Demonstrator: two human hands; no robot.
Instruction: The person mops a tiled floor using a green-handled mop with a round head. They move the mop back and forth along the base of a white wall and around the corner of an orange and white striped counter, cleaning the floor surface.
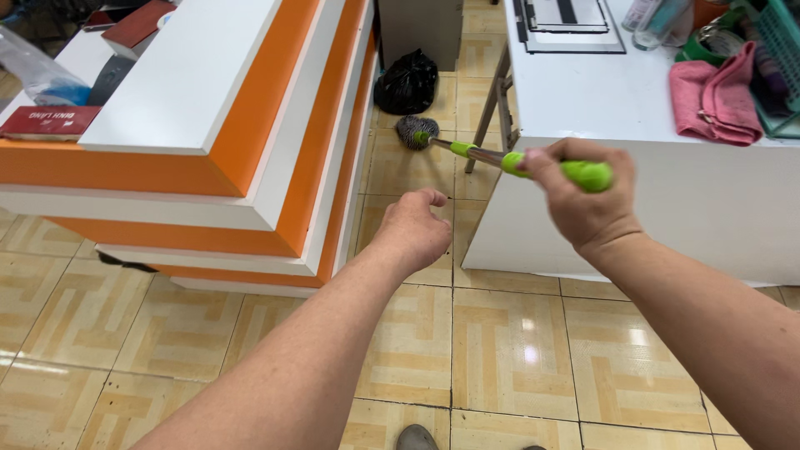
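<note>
My right hand (583, 204) grips the bright green handle end of a mop (479, 154) with a metal shaft. The grey stringy mop head (412, 131) rests on the tiled floor in the gap between the two counters, near a black plastic bag (407, 82). Below the mop shaft, my left hand (414, 229) hangs loosely curled over the floor. It holds nothing and touches nothing.
A white and orange stepped counter (250, 125) stands on the left with books on top. At right, a white counter (667, 192) carries a pink cloth (712, 100), a teal basket and bottles. A folding stand's legs (498, 100) lean beside it. My shoe tip (415, 437) shows below.
</note>
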